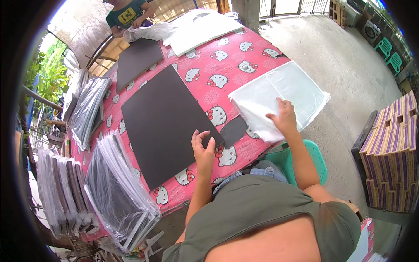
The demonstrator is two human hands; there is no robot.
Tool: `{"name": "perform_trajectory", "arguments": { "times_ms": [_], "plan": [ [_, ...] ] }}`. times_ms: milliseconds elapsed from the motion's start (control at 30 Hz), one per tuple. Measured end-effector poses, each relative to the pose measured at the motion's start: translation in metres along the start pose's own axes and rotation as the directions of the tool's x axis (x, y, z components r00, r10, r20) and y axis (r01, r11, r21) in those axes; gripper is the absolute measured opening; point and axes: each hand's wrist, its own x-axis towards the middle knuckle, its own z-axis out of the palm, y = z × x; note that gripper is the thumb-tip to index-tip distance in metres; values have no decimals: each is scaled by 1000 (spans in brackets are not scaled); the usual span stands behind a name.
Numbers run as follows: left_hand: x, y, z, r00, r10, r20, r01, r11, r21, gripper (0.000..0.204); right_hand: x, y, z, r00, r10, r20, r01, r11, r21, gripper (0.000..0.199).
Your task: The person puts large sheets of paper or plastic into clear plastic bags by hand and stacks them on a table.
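Dark board: large matt rectangular sheet (168, 124) lying flat on the pink cartoon-print tablecloth (227, 65); long axis runs from the near table edge away and slightly leftward.
Left hand (203, 150): at the board's near right corner — fingers loosely curled, thumb and forefinger apart, fingertips on or just over the edge; whether it grips cannot be told.
Right hand (284, 117): laid flat, fingers spread, on the stack of clear plastic bags (279, 96) — pressing, not clasping.
Key relation: board lies left of the bags, a small dark piece (234, 130) between them; left hand nearer the board, right hand nearer the bags.
Bag stack: overhangs the table's right edge.
Surroundings: bagged boards stacked at the left (120, 192); another person (128, 15) at the far end.
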Motion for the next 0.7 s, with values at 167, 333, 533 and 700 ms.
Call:
{"name": "perform_trajectory", "arguments": {
  "times_ms": [167,333,533,700],
  "plan": [
    [36,13,28,983,110,146,-125,987,101,26,24,15,24,976,-197,90,202,978,-43,23],
    [80,49,76,764,497,412,-606,772,192,61,85,-42,-26,931,-217,294,67,892,447,11],
    [136,41,135,807,321,496,-165,928,-333,28,126,-68,-57,843,-431,321,247,842,479,31],
    [160,78,117,820,20,572,277,861,-427,25,142,-22,-81,923,-243,299,170,953,251,29]
  ]
}}
